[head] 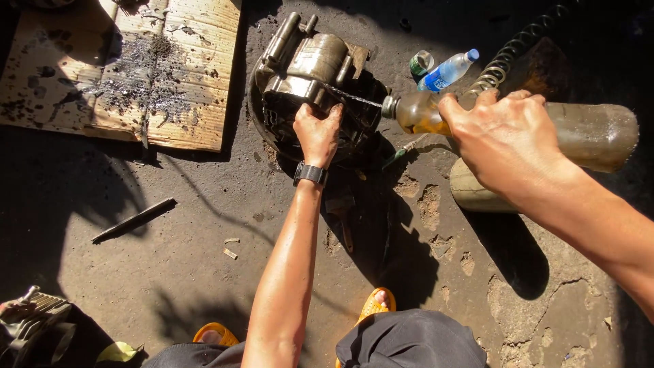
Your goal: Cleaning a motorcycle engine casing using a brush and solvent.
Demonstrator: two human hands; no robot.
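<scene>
Grimy metal engine casing (306, 75) sits in a dark basin on the ground; my left hand (317, 133) clamps its edge, right hand (507, 140) wraps 1 tilted cloudy plastic bottle (593, 133), rinsing underway; next I judge steady aim is needed

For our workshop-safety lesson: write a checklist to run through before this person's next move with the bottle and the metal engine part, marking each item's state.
1. Left hand steadies the metal engine part: ok.
2. Right hand grips the tilted bottle: ok.
3. Stream lands on the part: ok.
4. Part sits in the dark basin: ok.
5. Liquid left in the bottle: cannot tell.
6. Feet covered: not ok, open orange sandals.
</scene>
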